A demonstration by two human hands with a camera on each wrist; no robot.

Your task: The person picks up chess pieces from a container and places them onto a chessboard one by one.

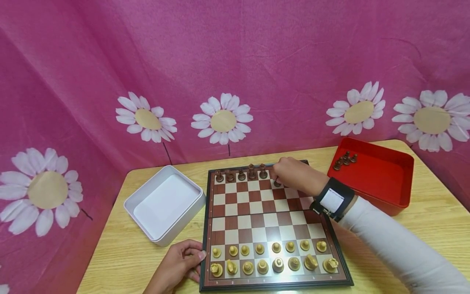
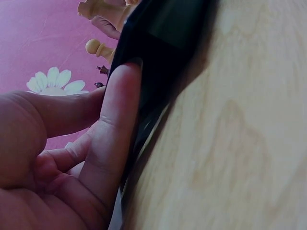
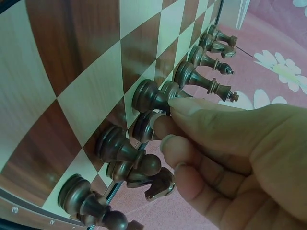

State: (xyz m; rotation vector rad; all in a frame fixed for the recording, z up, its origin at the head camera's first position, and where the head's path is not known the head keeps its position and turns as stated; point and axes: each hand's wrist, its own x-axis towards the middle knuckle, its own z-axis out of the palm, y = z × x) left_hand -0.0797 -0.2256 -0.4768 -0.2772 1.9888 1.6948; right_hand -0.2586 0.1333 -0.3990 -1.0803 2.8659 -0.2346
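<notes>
Pinching a dark pawn (image 1: 277, 183) at the far side of the chessboard (image 1: 271, 220), the right hand (image 1: 297, 174) shows in the head view, the left hand (image 1: 180, 260) at the near-left edge. Left wrist view: thumb and fingers (image 2: 115, 122) grip that edge. Right wrist view: thumb and fingers nip the pawn's top, beside dark pieces (image 3: 192, 76).
</notes>
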